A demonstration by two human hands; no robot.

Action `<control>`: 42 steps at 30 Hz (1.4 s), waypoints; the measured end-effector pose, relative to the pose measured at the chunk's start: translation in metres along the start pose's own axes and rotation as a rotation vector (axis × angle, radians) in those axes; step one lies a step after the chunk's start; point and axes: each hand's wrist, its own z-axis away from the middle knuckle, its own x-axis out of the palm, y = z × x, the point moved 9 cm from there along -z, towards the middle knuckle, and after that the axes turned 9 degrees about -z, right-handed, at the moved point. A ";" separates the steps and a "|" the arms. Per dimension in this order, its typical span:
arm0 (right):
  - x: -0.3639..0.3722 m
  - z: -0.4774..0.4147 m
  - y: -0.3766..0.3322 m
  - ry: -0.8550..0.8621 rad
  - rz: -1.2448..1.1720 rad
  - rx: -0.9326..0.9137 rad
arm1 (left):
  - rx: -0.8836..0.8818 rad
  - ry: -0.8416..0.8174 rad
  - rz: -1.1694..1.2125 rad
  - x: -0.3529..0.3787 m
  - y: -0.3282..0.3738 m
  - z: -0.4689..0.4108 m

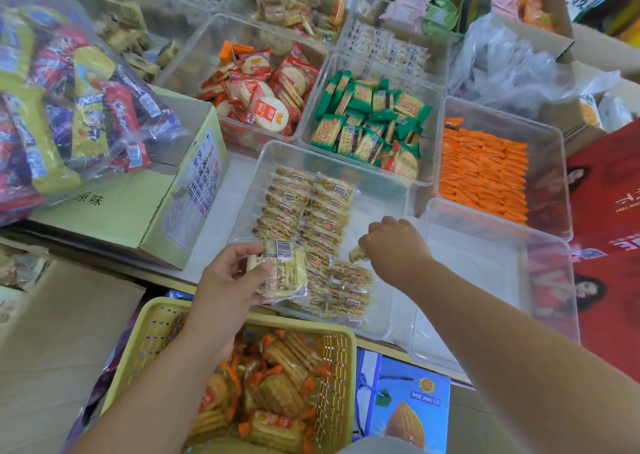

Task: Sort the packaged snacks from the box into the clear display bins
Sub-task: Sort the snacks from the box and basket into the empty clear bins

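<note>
Head view: the left hand (227,282) grips a small stack of clear-wrapped cracker packets (285,275) over the near edge of the centre clear bin (377,207) on the counter. The right hand (394,245) pinches a single packet (356,254) low inside that bin, beside the filled rows (304,211). To do this well, I would lay it overlapping its neighbours, facing the same way, and feed packets one at a time so the rows stay tight.
</note>
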 end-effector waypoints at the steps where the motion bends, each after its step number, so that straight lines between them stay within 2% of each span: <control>1: 0.007 -0.005 -0.001 -0.022 0.006 0.010 | 0.000 -0.005 0.014 0.000 0.000 -0.001; 4: 0.031 -0.018 -0.006 -0.126 -0.048 0.041 | 0.004 -0.011 0.045 -0.002 -0.002 -0.002; 8: 0.061 -0.026 -0.013 -0.324 -0.248 0.063 | 0.018 0.013 0.052 -0.003 -0.002 -0.003; 13: 0.072 -0.038 -0.012 -0.434 -0.284 0.058 | 0.001 0.026 0.069 -0.003 -0.005 -0.004; 23: 0.080 -0.042 -0.019 -0.430 -0.299 0.132 | -0.032 0.029 0.101 -0.004 0.000 0.000; 28: 0.069 -0.030 -0.015 -0.350 -0.424 0.202 | -0.076 0.023 0.136 -0.003 0.000 0.001; 32: 0.030 -0.003 -0.016 -0.136 -0.434 0.166 | -0.160 -0.003 0.294 -0.003 -0.001 0.003; 35: -0.005 0.029 -0.034 0.057 -0.686 0.025 | -0.243 -0.046 0.404 0.004 -0.002 0.011; 37: -0.031 0.053 -0.051 0.192 -0.862 -0.161 | -0.296 -0.139 0.425 0.019 -0.003 0.019; 39: -0.046 0.073 -0.057 0.331 -0.961 -0.269 | -0.329 -0.256 0.414 0.034 -0.001 0.030; 41: -0.050 0.086 -0.053 0.406 -1.081 -0.238 | -0.327 -0.342 0.334 0.044 0.001 0.038; 42: -0.049 0.090 -0.048 0.402 -1.176 -0.157 | -0.308 -0.360 0.250 0.045 0.001 0.041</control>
